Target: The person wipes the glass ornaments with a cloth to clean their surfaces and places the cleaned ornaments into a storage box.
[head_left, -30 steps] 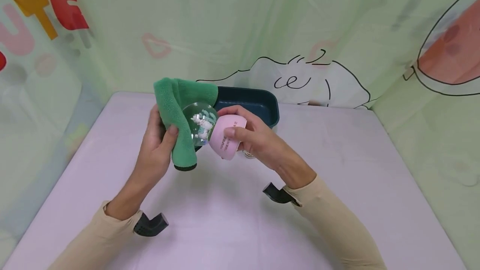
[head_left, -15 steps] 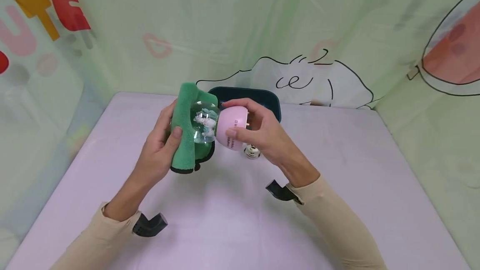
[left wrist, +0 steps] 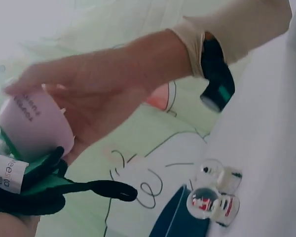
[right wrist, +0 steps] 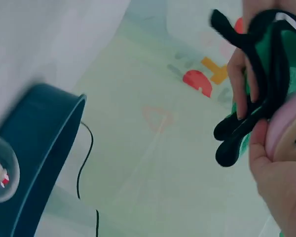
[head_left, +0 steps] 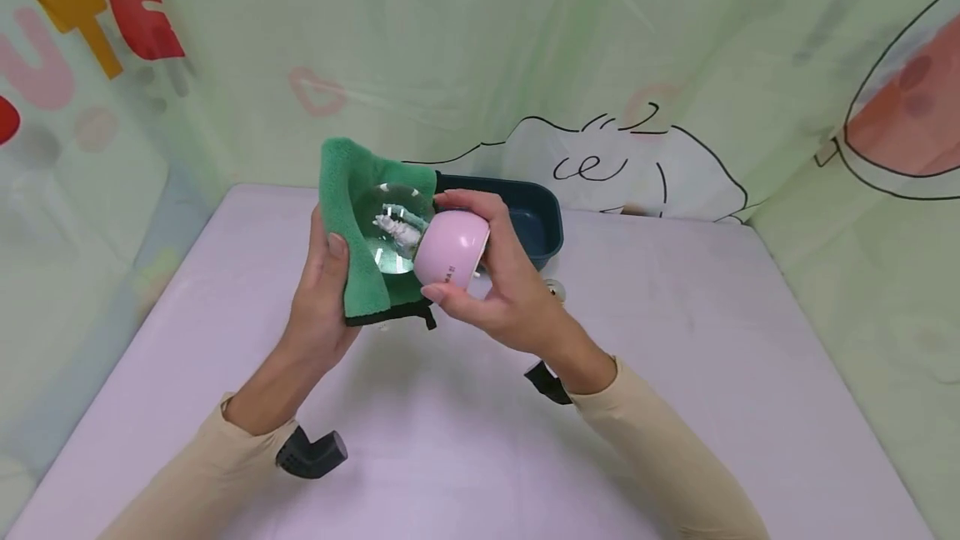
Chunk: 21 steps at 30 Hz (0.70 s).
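My left hand [head_left: 322, 298] holds a green cloth [head_left: 341, 207] with black edging, its thumb on the near side and its other fingers mostly hidden behind the fabric. Against the cloth rests the clear ball of a snow globe [head_left: 452, 244] with a white figure inside. My right hand [head_left: 517, 298] grips the globe's pink base, which is tilted sideways above the table. In the left wrist view, the cloth's white label [left wrist: 7, 173] and black loop show below the pink base. The right wrist view shows the underside of the base [right wrist: 291, 140].
Behind the hands stands a dark blue tray [head_left: 538, 223] on the lilac-covered table [head_left: 675, 340]. Beside the tray in the left wrist view are two small snow globes [left wrist: 224, 205]. A printed curtain [head_left: 465, 48] hangs at the back.
The snow globe has tilted, its clear ball now slightly higher and its base turned. The cloth has opened wider around the ball. A small snow globe now shows right of my right hand.
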### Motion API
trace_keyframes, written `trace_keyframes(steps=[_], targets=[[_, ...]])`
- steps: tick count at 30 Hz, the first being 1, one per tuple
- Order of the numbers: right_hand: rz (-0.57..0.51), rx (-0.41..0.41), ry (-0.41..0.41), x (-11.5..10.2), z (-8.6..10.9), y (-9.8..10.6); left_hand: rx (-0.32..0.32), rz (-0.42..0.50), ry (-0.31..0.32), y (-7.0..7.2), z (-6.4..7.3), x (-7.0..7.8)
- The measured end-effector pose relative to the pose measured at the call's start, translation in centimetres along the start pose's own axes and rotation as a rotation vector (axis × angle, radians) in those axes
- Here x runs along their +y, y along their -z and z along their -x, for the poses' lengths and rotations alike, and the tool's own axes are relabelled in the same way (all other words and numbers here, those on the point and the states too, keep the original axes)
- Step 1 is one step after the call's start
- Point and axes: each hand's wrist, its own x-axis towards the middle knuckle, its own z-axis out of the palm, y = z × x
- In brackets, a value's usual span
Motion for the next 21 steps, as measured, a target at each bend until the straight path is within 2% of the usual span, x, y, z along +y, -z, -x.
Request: trace_keyframes(steps=[5, 9, 16, 18, 21], targets=[[0.264, 0.012, 0.214, 0.6, -0.6, 0.3, 0.045, 0.049, 0.011, -1.3, -0.1, 0.4], [0.370, 0.011, 0.320, 1.0, -0.6, 0.7, 0.043, 0.052, 0.005, -1.4, -0.2, 0.9], [0.401, -0.086, 0.409, 1.2, -0.5, 1.9, -0.037, -0.070, 0.125, -0.4, 0.0, 2.0], [0.387, -0.076, 0.421, 1.4, -0.4, 1.8, -0.043, -0.109, 0.137, -0.4, 0.0, 2.0], [0.357, -0.034, 0.432, 1.5, -0.3, 1.5, -0.033, -0.143, 0.115, -0.6, 0.1, 1.7]])
